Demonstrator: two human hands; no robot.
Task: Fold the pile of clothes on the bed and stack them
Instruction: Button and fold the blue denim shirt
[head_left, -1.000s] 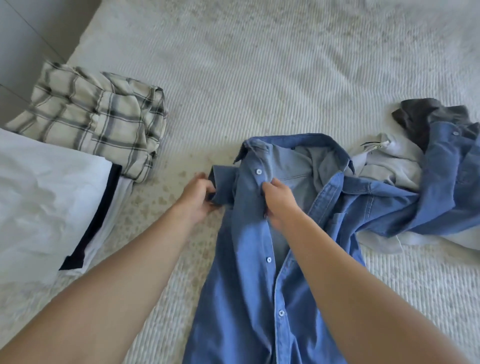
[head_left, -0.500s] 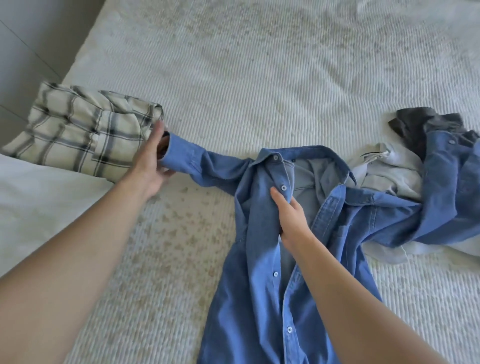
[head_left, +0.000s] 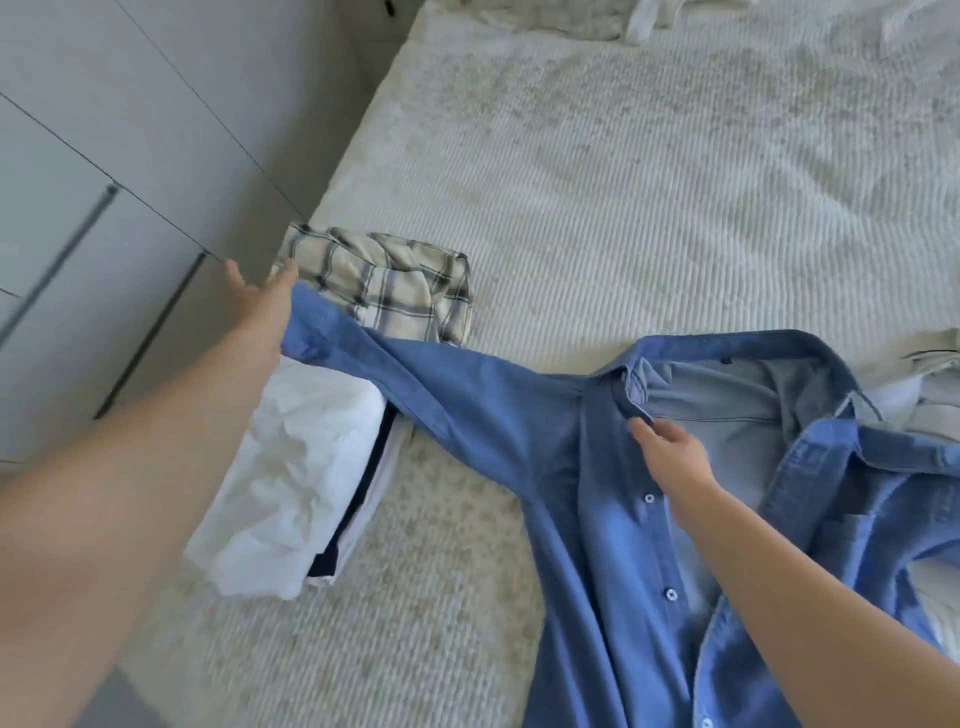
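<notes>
Here the left hand (head_left: 262, 306) grips the cuff of the blue shirt (head_left: 597, 493), stretching its sleeve out flat, probably for folding, while the right hand (head_left: 670, 452) pins the placket to the bed (head_left: 623, 182) with relaxed fingers.

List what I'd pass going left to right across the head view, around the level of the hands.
Grey cabinet doors → left hand at the sleeve cuff → folded plaid shirt → blue denim shirt with its sleeve stretched out → right hand on the placket → pale clothes at the right edge.
</notes>
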